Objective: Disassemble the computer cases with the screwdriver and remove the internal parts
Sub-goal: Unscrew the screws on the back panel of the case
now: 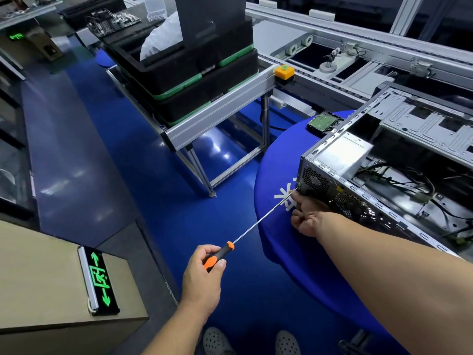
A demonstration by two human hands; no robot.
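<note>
One computer case (399,175) at right of frame, on its side on blue-covered table (276,160), side panel already off, interior exposed. Left hand (204,267) wrapped round orange-black handle of screwdriver (258,221); long shaft runs up to rear corner of case, tip at what looks like screw beside fan grille, though tip partly hidden. Right hand (307,216) curled at tip, fingers seemingly pinching shaft to steady it. Power supply (345,155) and cables (399,183) not yet removed. Loose drive (323,121) lies behind case. Early-to-middle stage, by my reading.
</note>
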